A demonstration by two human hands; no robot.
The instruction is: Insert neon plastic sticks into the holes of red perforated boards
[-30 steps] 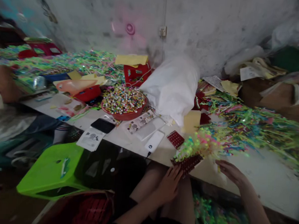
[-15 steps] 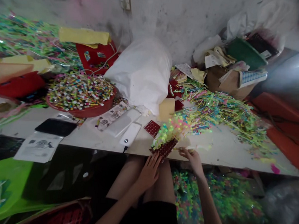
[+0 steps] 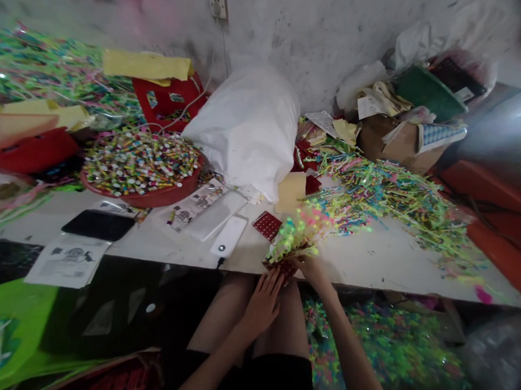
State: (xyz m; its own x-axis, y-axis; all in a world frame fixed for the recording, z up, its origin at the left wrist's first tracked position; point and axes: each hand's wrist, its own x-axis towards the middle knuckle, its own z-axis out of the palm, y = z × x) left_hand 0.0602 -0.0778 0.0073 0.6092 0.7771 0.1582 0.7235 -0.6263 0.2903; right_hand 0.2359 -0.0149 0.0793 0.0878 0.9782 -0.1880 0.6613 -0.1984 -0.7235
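Observation:
My left hand (image 3: 264,300) rests at the table's front edge, its fingers closed on the near side of a dark red perforated tray (image 3: 283,268). The tray is stuck full of neon yellow, green and pink plastic pieces (image 3: 300,235) standing upright. My right hand (image 3: 311,268) is at the tray's right side, fingers bent among the plastic pieces; whether it pinches one is unclear. A second small red perforated tray (image 3: 266,225) lies bare on the white table (image 3: 379,262) just behind.
A large heap of neon plastic pieces (image 3: 391,196) covers the table's right half. A red bowl of colourful small parts (image 3: 142,162), a white sack (image 3: 250,127), a white power bank (image 3: 228,236), a black phone (image 3: 98,224) and papers lie left. A green stool (image 3: 4,327) stands lower left.
The view swung right, then settled. My right hand moved left from the bare tabletop onto the tray's right side; the tray has slid slightly toward the table edge.

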